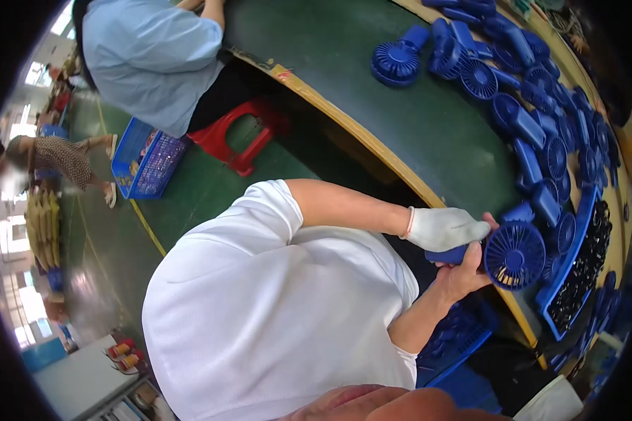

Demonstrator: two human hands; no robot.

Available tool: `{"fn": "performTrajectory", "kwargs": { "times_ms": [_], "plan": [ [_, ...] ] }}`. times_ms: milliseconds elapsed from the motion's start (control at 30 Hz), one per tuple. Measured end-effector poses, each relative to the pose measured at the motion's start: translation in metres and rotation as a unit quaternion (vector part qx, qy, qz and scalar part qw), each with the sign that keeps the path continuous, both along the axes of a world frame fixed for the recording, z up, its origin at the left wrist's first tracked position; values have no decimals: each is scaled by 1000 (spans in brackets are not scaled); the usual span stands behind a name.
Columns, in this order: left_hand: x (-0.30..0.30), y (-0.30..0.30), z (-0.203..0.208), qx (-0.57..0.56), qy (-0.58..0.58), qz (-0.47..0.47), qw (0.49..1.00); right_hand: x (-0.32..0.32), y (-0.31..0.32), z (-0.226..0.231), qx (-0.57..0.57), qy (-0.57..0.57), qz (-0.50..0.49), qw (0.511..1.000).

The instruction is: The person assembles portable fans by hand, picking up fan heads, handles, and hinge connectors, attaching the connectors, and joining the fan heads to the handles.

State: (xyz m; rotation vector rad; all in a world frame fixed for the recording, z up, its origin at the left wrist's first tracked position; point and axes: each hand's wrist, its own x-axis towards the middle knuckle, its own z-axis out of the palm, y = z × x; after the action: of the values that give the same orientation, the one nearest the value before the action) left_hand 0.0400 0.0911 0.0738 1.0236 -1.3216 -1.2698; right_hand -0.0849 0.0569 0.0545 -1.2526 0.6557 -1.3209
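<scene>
A blue handheld fan [515, 255] with a round slatted head is held over the table's near edge, its head pointing away from me. My left hand [446, 229], in a white glove, closes over the handle from above. The bare fingers of my right hand [465, 272] wrap round the handle close to the head. Between the hands a bit of the blue handle [448, 255] shows; the rest is covered. Just beyond lie more blue fans [556, 156], heaped along the green tabletop [330, 63].
A blue tray [567, 298] of small black parts lies beyond the held fan. Below the table edge sits a blue crate [463, 354] of blue parts. A seated person [147, 63] in light blue, a red stool [240, 137] and a blue basket [144, 158] are at the upper left.
</scene>
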Motion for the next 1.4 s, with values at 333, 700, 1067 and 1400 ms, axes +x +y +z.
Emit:
{"fn": "performTrajectory", "kwargs": {
  "times_ms": [333,700,1067,1400],
  "plan": [
    [8,3,-8,200,270,-176,925,7,-60,-49,-147,-259,283,912],
    [-20,-8,-4,-166,-347,214,898,2,-43,-55,76,-425,299,851],
    [83,23,2,-394,-427,329,744,-161,12,-95,81,-61,89,991],
    [325,0,-15,-151,-720,272,620,-252,80,-230,511,100,-468,714]
  ]
}}
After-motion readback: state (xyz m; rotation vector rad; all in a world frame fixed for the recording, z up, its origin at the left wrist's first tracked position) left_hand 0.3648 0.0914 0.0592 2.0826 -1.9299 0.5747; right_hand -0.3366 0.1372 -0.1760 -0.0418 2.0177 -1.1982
